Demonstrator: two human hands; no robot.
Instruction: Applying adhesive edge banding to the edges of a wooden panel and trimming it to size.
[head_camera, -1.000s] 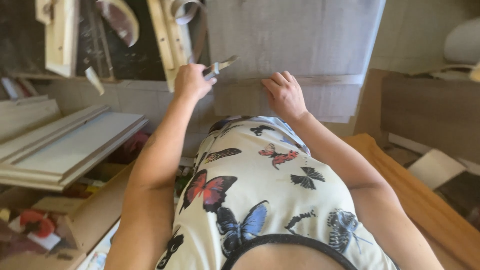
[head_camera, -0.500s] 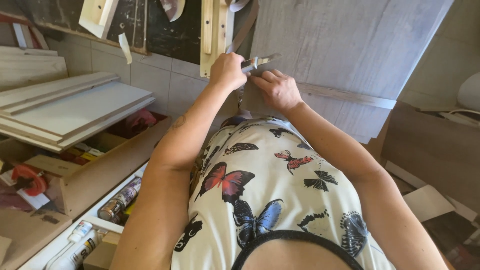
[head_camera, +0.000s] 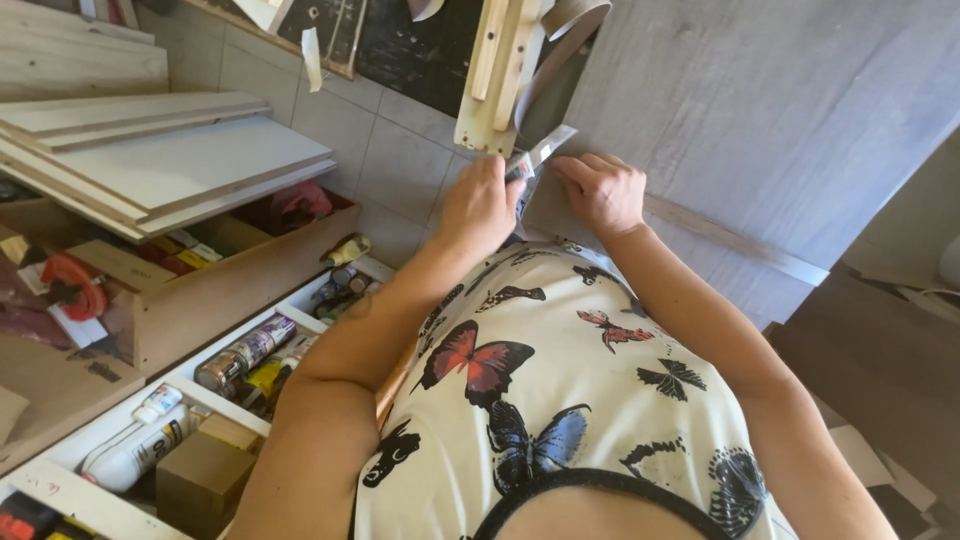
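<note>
Looking down from the lower edge of the frame, a butterfly-print shirt (head_camera: 560, 400) fills the bottom centre, with both forearms running up from it toward the middle top. To the lower left, a white compartment tray (head_camera: 200, 395) holds glue bottles (head_camera: 135, 450), a spray can (head_camera: 245, 350) and a small cardboard box (head_camera: 205, 480). Beside it, at mid left, sits a wooden box (head_camera: 230, 290) with odds and ends inside, and an orange round tool (head_camera: 70, 285) lies at the far left edge.

Further up, the left hand (head_camera: 480, 205) is closed in a grip around a small blade tool (head_camera: 535, 160), whose metal tip points up and right, just above centre. The right hand (head_camera: 605, 190) sits just beside it to the right, fingers curled and pressing on the grey wood-grain panel (head_camera: 780, 120); its grip holds nothing that I can make out. The blade's tip lies at the panel's left edge, near a pale edge strip (head_camera: 730, 238) running down to the right across the panel.

Beyond the hands, a light wooden frame piece (head_camera: 500, 75) hangs at top centre against a dark board (head_camera: 410, 50). Stacked white boards (head_camera: 160, 160) lie at upper left on a tiled wall (head_camera: 390, 150).
</note>
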